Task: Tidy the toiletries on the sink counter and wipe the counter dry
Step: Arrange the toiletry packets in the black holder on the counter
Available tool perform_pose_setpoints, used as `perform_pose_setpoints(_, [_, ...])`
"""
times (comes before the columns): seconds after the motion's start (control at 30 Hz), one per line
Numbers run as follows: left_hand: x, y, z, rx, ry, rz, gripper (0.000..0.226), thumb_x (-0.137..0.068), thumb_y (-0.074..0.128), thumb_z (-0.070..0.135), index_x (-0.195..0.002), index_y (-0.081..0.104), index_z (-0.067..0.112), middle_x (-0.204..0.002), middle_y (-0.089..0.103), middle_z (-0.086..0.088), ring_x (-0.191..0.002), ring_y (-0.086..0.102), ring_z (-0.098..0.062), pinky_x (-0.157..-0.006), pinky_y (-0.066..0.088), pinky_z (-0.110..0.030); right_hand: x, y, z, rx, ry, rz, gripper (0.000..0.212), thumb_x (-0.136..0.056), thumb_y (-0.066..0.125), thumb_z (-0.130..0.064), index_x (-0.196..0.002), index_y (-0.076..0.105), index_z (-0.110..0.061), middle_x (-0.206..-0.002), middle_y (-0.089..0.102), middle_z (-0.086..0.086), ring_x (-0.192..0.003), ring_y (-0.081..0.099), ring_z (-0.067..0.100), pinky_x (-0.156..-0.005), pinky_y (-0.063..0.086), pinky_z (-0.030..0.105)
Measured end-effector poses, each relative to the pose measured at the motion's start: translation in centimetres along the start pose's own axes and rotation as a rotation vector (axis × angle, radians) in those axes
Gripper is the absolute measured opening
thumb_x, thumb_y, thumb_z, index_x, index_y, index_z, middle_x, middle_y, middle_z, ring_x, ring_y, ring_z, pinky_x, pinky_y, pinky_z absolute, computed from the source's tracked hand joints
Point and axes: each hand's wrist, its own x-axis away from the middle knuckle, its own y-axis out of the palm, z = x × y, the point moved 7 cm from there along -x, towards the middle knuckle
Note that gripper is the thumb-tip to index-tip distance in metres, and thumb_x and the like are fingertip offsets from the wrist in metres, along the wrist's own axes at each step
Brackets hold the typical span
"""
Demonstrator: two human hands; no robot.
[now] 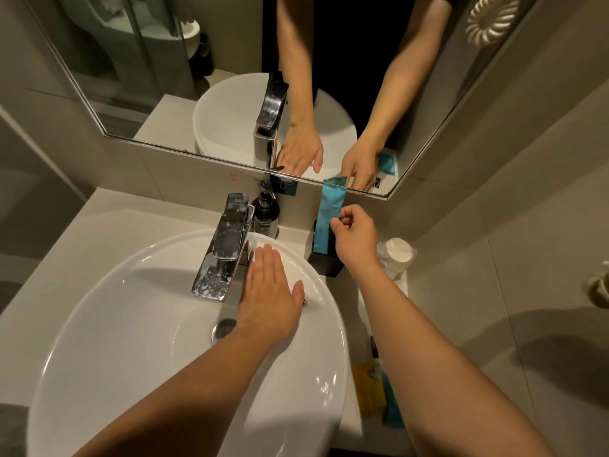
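A long blue sachet stands upright in a black holder box at the back right of the counter. My right hand pinches the sachet's right edge with thumb and forefinger. My left hand lies flat and open on the far rim of the white basin, just right of the chrome tap. A yellow packet and a blue packet lie on the counter at the front right, partly under my right forearm.
A black pump bottle stands behind the tap against the wall. A wrapped white cup sits right of the holder box near the side wall. The mirror rises behind the counter. A wall fitting juts out at the right.
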Motion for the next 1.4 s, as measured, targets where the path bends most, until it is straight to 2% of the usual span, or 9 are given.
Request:
perform_pose_setpoints(0.1, [0.1, -0.1, 0.1, -0.006, 0.006, 0.006, 0.080, -0.104, 0.019, 0.051, -0.158, -0.013, 0.001, -0.168, -0.018, -0.017, -0.156, -0.019, -0.029, -0.126, -0.011, -0.041, -0.3, -0.2, 0.1, 0.014, 0.003, 0.002, 0.002, -0.095, 0.063, -0.012, -0.096, 0.063, -0.011, -0.083, 0.061, -0.001, -0.075, 0.055, 0.013, -0.065, 0.048, 0.025])
perform_pose_setpoints(0.23, [0.1, -0.3, 0.2, -0.012, 0.002, 0.004, 0.080, -0.105, 0.020, 0.050, -0.158, -0.013, 0.001, -0.168, -0.018, -0.016, -0.156, -0.020, -0.028, -0.125, -0.014, -0.039, -0.4, -0.6, 0.6, 0.008, 0.023, 0.002, 0.014, -0.096, 0.064, -0.016, -0.109, 0.068, -0.013, -0.099, 0.070, 0.000, -0.093, 0.066, 0.016, -0.077, 0.057, 0.028])
perform_pose_setpoints(0.37, [0.2, -0.3, 0.2, -0.022, -0.008, -0.019, 0.079, -0.105, 0.018, 0.051, -0.158, -0.012, 0.001, -0.169, -0.018, -0.016, -0.156, -0.020, -0.028, -0.126, -0.012, -0.041, 0.6, -2.4, 1.0, -0.048, 0.002, 0.052, 0.021, -0.095, 0.064, -0.014, -0.116, 0.068, -0.011, -0.103, 0.070, 0.000, -0.095, 0.066, 0.013, -0.079, 0.054, 0.021])
perform_pose_setpoints(0.5, [0.3, -0.5, 0.3, -0.047, -0.011, -0.039, 0.080, -0.104, 0.017, 0.053, -0.159, -0.011, 0.001, -0.169, -0.016, -0.017, -0.156, -0.017, -0.029, -0.125, -0.012, -0.042, 2.7, -6.1, 3.0, -0.098, 0.033, 0.129, 0.008, -0.090, 0.068, -0.013, -0.095, 0.069, -0.020, -0.091, 0.071, 0.005, -0.087, 0.068, 0.018, -0.080, 0.058, 0.030])
perform_pose_setpoints(0.57, [0.4, -0.4, 0.3, -0.074, -0.013, -0.043, 0.081, -0.104, 0.018, 0.054, -0.159, -0.009, 0.001, -0.169, -0.014, -0.017, -0.157, -0.014, -0.030, -0.124, -0.011, -0.042, 4.5, -7.9, 5.6, -0.034, 0.097, 0.122, 0.011, -0.087, 0.069, -0.012, -0.086, 0.067, -0.022, -0.087, 0.070, 0.008, -0.084, 0.069, 0.022, -0.082, 0.059, 0.039])
perform_pose_setpoints(0.73, [0.0, 0.1, 0.0, -0.126, -0.021, -0.013, 0.082, -0.103, 0.017, 0.056, -0.160, -0.006, 0.001, -0.170, -0.008, -0.018, -0.157, -0.009, -0.032, -0.126, -0.005, -0.044, 10.5, -10.6, 12.3, 0.260, 0.313, 0.007, 0.009, -0.087, 0.070, -0.014, -0.096, 0.070, -0.015, -0.096, 0.072, 0.005, -0.092, 0.067, 0.024, -0.084, 0.054, 0.034])
perform_pose_setpoints(0.87, [0.0, 0.2, 0.0, -0.142, -0.016, -0.001, 0.082, -0.103, 0.017, 0.056, -0.159, -0.005, 0.000, -0.170, -0.007, -0.019, -0.157, -0.008, -0.033, -0.127, -0.004, -0.045, 13.9, -10.3, 15.9, 0.388, 0.481, -0.120, 0.011, -0.090, 0.068, -0.013, -0.101, 0.067, -0.013, -0.104, 0.068, 0.005, -0.097, 0.065, 0.024, -0.091, 0.057, 0.043])
perform_pose_setpoints(1.2, [0.0, 0.0, -0.1, -0.133, -0.011, 0.015, 0.082, -0.102, 0.018, 0.055, -0.159, -0.003, 0.000, -0.170, -0.005, -0.020, -0.157, -0.006, -0.033, -0.128, -0.001, -0.046, 14.8, -8.1, 16.4, 0.546, 0.462, -0.145, 0.027, -0.090, 0.073, -0.018, -0.110, 0.058, -0.009, -0.102, 0.062, 0.007, -0.092, 0.064, 0.023, -0.074, 0.054, 0.034])
perform_pose_setpoints(1.4, [0.1, -0.1, 0.0, -0.115, -0.004, 0.016, 0.082, -0.103, 0.018, 0.055, -0.160, -0.004, 0.001, -0.170, -0.006, -0.019, -0.157, -0.007, -0.033, -0.127, -0.002, -0.046, 13.6, -7.7, 17.3, 0.519, 0.541, -0.191, 0.023, -0.082, 0.078, -0.010, -0.092, 0.058, -0.005, -0.087, 0.064, 0.007, -0.081, 0.065, 0.024, -0.060, 0.052, 0.032])
